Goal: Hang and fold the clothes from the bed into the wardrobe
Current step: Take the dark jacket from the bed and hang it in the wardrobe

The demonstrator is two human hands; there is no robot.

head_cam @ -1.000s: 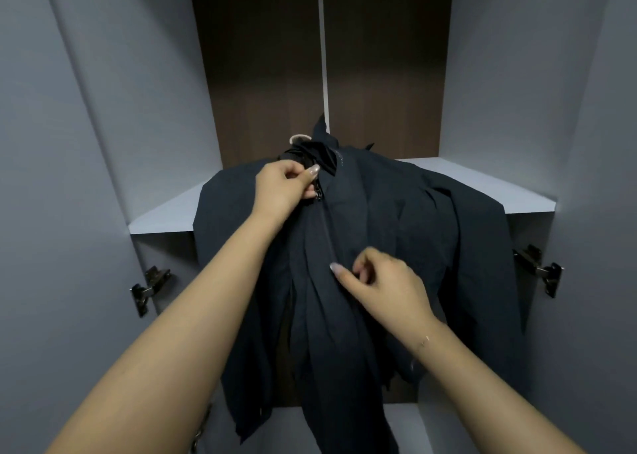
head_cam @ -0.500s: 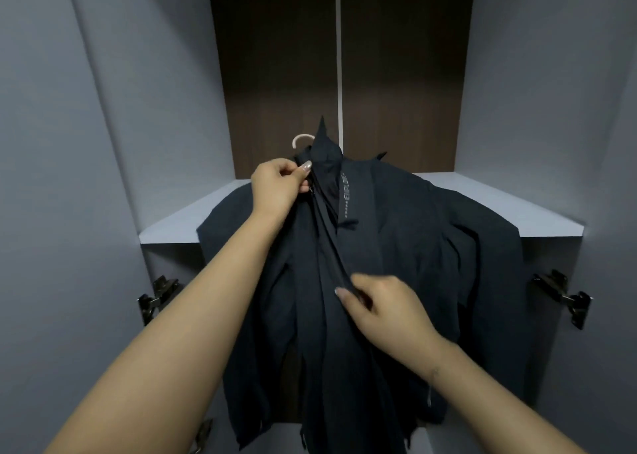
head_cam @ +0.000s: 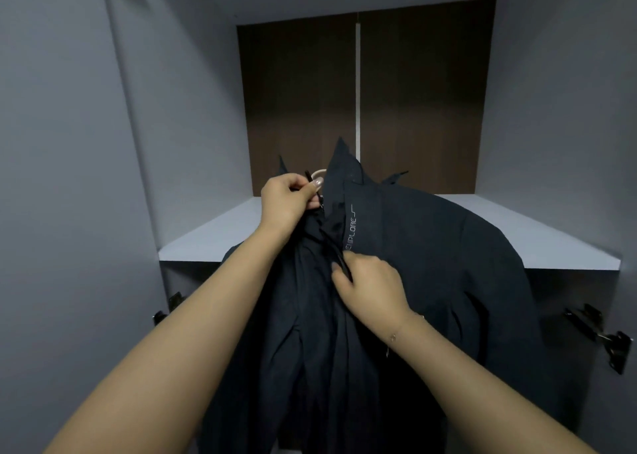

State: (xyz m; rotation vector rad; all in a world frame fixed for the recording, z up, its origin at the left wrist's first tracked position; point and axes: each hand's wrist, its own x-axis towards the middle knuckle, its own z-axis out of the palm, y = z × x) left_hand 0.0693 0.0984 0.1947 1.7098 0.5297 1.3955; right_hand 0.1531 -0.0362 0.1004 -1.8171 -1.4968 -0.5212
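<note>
Dark, matte fabric fills the middle of the view: 1 black jacket (head_cam: pixel 406 246) is already on a hanger, whose pale hook (head_cam: pixel 317 174) peeks out beside the collar, and it hangs in front of the grey shelf (head_cam: pixel 213 236) inside the open wardrobe (head_cam: pixel 413 91), its right shoulder spread over the shelf's front edge. I cannot see a rail or what the hook hangs from, so whether the jacket is truly hung or only held up there is unclear. The left hand (head_cam: pixel 287 198) is up at the collar, its fingers (head_cam: pixel 316 183) curled and pinching the top of the jacket front next to the hook. The right hand (head_cam: pixel 370 286) is lower down on the front opening, thumb and fingers closed on what looks like the zipper line (head_cam: pixel 339 258); the slider itself is too small to make out. By my judgement the hanging of this 1 garment is nearly done, and the step in hand is closing or straightening its front so it sits neatly on the hanger. No other clothes show on the shelf or elsewhere in the wardrobe, and the bed is out of view, so how many items remain cannot be told; the folding part of the task appears not yet begun here. Metal hinges (head_cam: pixel 599 333) show on the door sides.
</note>
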